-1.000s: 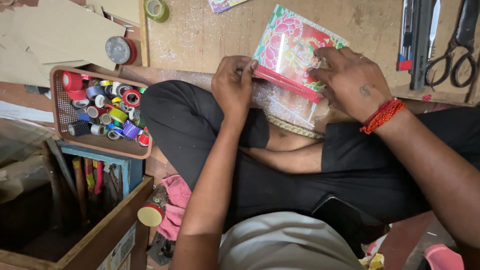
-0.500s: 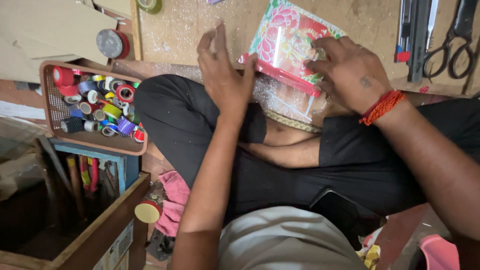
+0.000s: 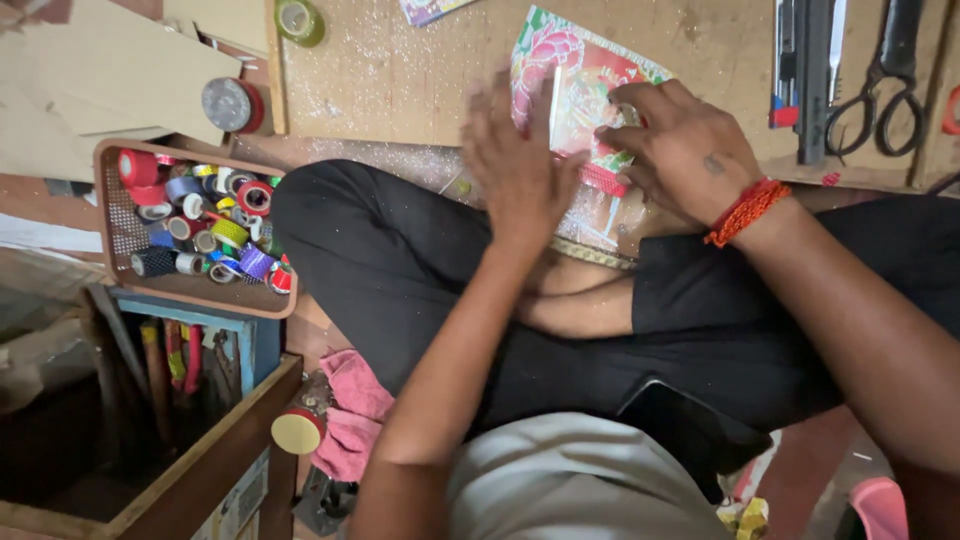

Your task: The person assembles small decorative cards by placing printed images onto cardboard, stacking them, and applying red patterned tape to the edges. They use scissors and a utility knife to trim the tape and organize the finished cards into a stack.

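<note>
I sit cross-legged in black trousers at a low wooden board. A colourful floral printed sheet in a clear sleeve lies across the board's edge and my knee. My right hand, with a red thread band on the wrist, presses down on the sheet with its fingers curled over a red strip along it. My left hand is blurred, raised just above the sheet's left side with fingers spread, holding nothing that I can make out.
A brown tray full of several tape rolls sits at the left. Scissors and a cutter lie on the board at the right. A green tape roll, cardboard, a wooden box and pink cloth are nearby.
My left hand has let go of the sheet's left edge and lifted with fingers spread. My right hand has stayed pressing on the sheet.
</note>
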`<action>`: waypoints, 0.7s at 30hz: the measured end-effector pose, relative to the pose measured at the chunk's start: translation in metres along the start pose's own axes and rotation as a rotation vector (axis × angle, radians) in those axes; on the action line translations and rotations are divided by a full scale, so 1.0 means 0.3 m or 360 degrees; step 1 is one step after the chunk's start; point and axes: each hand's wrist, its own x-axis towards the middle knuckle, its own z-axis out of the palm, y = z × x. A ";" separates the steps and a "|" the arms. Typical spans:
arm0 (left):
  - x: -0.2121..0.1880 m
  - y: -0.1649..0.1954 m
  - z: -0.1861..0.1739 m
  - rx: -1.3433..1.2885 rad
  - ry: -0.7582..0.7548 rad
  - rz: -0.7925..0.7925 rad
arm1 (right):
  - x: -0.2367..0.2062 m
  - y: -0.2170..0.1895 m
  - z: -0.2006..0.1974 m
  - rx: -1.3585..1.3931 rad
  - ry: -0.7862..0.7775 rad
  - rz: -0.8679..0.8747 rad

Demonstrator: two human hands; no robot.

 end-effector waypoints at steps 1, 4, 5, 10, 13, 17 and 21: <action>0.026 -0.026 -0.018 0.0073 -0.0027 -0.0065 | 0.001 0.000 -0.003 0.0011 -0.0004 0.0014; 0.105 -0.145 -0.065 0.0163 0.0061 -0.0291 | -0.011 0.012 0.005 0.0060 0.0017 -0.0001; 0.118 -0.187 -0.074 0.0213 0.0152 -0.0314 | -0.019 0.020 0.016 0.0080 0.0017 0.0014; 0.127 -0.321 -0.041 0.0148 0.0170 0.0007 | -0.051 0.096 0.121 -0.0023 0.0124 -0.0020; 0.143 -0.279 0.027 0.0074 0.0033 0.0271 | -0.034 0.127 0.180 0.0149 0.0132 0.0076; 0.151 -0.209 0.031 0.0030 0.0047 0.0262 | -0.049 0.124 0.133 0.0289 0.0117 0.0078; 0.125 -0.172 -0.015 -0.0039 0.0034 0.0177 | -0.093 0.086 0.011 0.0335 0.0138 0.0022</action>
